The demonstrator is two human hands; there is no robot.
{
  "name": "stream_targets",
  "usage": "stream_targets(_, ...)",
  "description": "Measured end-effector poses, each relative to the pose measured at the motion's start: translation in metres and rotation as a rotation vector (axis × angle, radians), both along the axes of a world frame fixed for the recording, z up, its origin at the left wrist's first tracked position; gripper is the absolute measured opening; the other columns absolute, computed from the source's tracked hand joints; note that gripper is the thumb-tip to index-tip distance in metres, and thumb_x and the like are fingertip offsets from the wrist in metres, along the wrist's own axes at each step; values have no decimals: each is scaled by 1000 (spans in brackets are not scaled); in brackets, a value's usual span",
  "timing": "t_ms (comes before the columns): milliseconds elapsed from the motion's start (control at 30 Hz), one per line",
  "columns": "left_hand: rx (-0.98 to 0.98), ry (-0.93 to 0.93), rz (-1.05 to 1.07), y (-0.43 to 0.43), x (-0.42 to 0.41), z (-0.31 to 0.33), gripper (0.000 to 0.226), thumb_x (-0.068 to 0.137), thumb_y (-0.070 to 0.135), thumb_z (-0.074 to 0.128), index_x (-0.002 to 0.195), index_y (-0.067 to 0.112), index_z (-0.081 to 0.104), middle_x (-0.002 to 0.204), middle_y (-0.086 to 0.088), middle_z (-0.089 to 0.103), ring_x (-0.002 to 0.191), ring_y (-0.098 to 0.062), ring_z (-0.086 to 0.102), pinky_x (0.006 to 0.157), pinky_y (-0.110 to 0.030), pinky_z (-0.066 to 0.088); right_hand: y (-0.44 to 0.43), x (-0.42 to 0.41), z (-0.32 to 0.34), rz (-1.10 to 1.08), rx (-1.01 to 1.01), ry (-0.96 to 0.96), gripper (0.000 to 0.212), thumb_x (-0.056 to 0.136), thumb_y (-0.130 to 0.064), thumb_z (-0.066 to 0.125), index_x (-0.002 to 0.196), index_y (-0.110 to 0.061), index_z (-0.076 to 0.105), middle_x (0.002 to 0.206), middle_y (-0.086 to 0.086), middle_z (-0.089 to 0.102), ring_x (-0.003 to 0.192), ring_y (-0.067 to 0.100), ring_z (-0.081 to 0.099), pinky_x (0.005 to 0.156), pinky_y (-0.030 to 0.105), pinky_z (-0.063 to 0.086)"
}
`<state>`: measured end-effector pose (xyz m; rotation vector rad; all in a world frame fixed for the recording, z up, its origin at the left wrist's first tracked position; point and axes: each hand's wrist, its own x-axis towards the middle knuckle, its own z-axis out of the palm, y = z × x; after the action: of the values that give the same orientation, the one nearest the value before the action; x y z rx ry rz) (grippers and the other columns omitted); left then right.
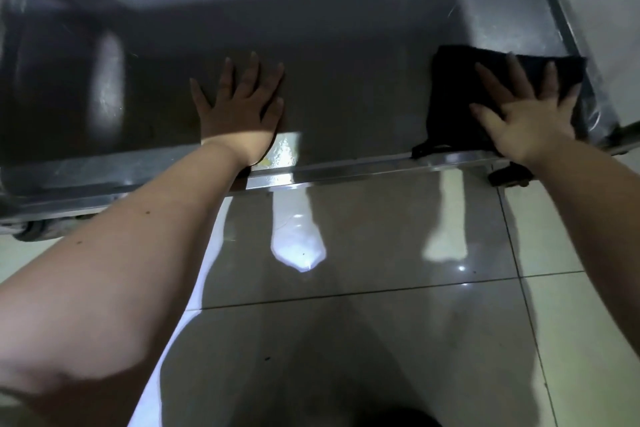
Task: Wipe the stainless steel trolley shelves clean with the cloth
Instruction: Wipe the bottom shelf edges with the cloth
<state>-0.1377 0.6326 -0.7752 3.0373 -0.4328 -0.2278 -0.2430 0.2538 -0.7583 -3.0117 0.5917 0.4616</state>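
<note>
A person's right hand [523, 114] presses flat, fingers spread, on a dark folded cloth [457, 94] at the right end of a grey stainless steel trolley shelf [346, 107]; the left hand [242, 111], flat and empty, braces mid-shelf, unwiped steel stretching leftward.

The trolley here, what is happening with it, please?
A person is leaning over a low stainless steel trolley shelf and wiping it. The right hand presses a dark cloth flat on the shelf near its right front corner, with the fingers spread straight. The left hand rests flat on the bare metal near the middle, holding nothing. A corner of the cloth lies over the front rim. A glossy tiled floor is below.
</note>
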Motion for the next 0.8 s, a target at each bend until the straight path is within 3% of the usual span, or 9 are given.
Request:
stream_targets(100,-11,26,7,3,2,2,51,104,45,19,150,54,2,164,13,-5,151,-24,-9,112,-68,-9,53,16,-2,64,-14,-59,62,94,-66,27,149,-55,-1,164,-9,-7,147,43,-9,112,70,-5)
stream_targets(200,-92,50,37,5,2,4,50,105,39,15,151,52,1,163,17,-2,151,-19,-8,113,-64,-12,154,32,-7,232,-34,-104,64,94,-67,22,150,-52,-5,164,-6,-12,146,46,-10,110,71,-5)
stream_targets(333,-253,34,75,5,2,6,52,105,39,24,154,44,6,163,16,6,151,-15,-3,116,-58,-13,262,40,-7,272,81,-83,64,95,-65,18,151,-48,-7,163,-4,-19,144,48,-19,107,73,-12)
stream_targets(433,-223,-33,82,7,1,9,58,102,42,34,156,36,14,165,7,9,152,-25,-5,115,-60,-13,233,42,-8,301,208,-126,62,96,-67,18,152,-48,1,163,-12,-9,148,40,-14,112,64,-16)
stream_targets(500,-157,-161,27,6,-1,14,58,99,46,35,154,30,25,164,0,14,151,-33,-1,113,-61,-13,183,38,-10,178,198,-191,61,96,-67,16,153,-46,8,162,-17,0,149,41,-8,110,63,-20)
stream_targets(600,-151,-240,-141,-25,-22,24,56,98,49,25,149,31,39,158,-4,34,149,-34,17,114,-63,-10,129,20,-14,262,88,-148,57,102,-50,17,153,-27,27,164,-3,12,149,41,2,109,74,0)
stream_targets(667,-81,-137,-183,-55,-44,19,53,100,51,18,151,40,28,163,1,20,151,-31,6,109,-70,-12,129,8,-18,268,66,-107,57,101,-44,16,156,-28,18,165,0,5,147,45,-2,111,71,2)
stream_targets(733,-15,-7,-120,-71,-56,9,55,99,62,14,152,50,7,165,7,-4,150,-31,-10,103,-77,-14,137,4,-16,165,61,-119,55,104,-43,21,156,-37,3,165,-5,-1,146,47,-6,115,64,-1)
stream_targets(800,-10,44,-50,-77,-47,5,60,95,69,11,150,53,-4,163,9,-15,149,-34,-16,101,-79,-13,141,4,-18,170,22,-125,57,103,-43,22,154,-40,-2,165,-7,-4,147,46,-7,116,63,-2)
